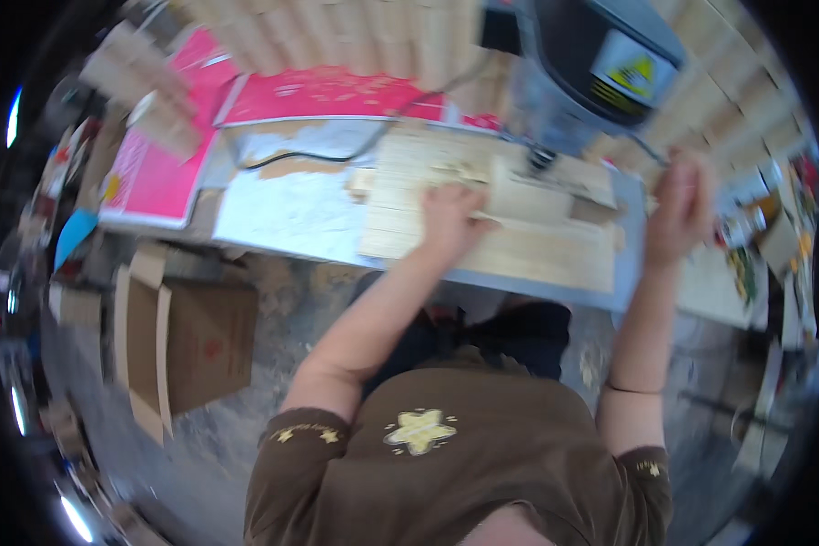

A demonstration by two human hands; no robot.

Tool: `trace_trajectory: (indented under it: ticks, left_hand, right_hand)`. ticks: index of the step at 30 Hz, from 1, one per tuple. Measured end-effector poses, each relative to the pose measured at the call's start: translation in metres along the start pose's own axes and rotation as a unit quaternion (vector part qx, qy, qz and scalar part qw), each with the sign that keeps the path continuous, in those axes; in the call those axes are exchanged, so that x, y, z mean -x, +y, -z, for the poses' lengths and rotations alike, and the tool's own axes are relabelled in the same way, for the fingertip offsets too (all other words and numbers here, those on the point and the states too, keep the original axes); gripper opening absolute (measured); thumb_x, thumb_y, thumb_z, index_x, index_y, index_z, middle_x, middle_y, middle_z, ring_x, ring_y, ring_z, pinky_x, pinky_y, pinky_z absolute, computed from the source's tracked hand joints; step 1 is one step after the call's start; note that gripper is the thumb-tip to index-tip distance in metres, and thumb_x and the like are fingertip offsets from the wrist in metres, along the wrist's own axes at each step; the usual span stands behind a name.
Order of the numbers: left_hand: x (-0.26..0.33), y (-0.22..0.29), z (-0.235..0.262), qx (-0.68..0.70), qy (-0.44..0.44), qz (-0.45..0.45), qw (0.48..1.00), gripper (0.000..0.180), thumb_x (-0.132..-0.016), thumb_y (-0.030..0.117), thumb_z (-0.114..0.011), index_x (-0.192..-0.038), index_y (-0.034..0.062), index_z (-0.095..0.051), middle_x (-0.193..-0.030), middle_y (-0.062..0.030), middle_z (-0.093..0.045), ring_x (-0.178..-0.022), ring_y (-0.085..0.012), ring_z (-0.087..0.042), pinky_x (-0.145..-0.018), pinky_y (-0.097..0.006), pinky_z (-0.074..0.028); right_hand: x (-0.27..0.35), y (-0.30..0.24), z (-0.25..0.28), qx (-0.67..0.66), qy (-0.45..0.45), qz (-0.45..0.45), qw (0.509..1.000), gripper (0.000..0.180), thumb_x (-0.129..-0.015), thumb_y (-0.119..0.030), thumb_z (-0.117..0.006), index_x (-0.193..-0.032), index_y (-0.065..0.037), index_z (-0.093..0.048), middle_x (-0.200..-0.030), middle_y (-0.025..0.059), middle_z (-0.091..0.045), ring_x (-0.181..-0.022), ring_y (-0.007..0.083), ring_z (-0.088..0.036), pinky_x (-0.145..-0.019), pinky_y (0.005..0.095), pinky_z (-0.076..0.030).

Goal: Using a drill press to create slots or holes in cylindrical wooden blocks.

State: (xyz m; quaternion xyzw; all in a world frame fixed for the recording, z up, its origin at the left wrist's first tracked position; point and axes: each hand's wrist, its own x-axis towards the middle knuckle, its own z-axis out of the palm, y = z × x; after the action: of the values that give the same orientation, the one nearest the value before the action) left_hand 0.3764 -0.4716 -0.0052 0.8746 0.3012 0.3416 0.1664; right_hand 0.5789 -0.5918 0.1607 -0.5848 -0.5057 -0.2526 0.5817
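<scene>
The left hand [453, 218] lies on the pale wooden board [555, 255], fingers bent; whether they pinch anything I cannot tell. The board rests on the counter [291, 205] below the dark machine [582, 55]. The right hand [682, 205] is raised nearby, fingers curled, its grip unclear.

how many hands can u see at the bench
2. The left hand is at the pale wooden board; the right hand is raised, in the picture below and right of the dark machine. No others show.
</scene>
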Motion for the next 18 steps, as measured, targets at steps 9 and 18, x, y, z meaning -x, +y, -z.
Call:
trace_trajectory:
  ticks: [9, 18]
  left_hand:
    - [-0.006, 0.022, -0.002, 0.136, 0.028, 0.047, 0.989, 0.051, -0.048, 0.033, -0.081, -0.092, 0.014, -0.063, -0.092, -0.0021, -0.054, -0.095, -0.0221, -0.05, -0.082, -0.041, -0.027]
    - [-0.015, -0.036, 0.062, 0.146, -0.014, -0.068, 0.987, 0.046, -0.051, 0.018, -0.082, -0.09, 0.0097, -0.061, -0.115, -0.0095, -0.047, -0.108, -0.0291, -0.044, -0.092, -0.041, -0.034]
  right_hand:
    - [-0.097, 0.039, -0.013, -0.1, -0.16, -0.146, 0.971, 0.041, -0.093, -0.036, -0.048, -0.118, -0.004, -0.055, -0.087, 0.0045, -0.058, -0.081, 0.0143, -0.053, -0.078, 0.0296, -0.043]
    - [0.073, 0.036, 0.034, -0.032, -0.478, -0.241, 0.844, 0.027, -0.078, -0.01, -0.066, -0.102, 0.0, -0.058, -0.09, 0.0093, -0.06, -0.083, 0.016, -0.056, -0.074, 0.0279, -0.044]
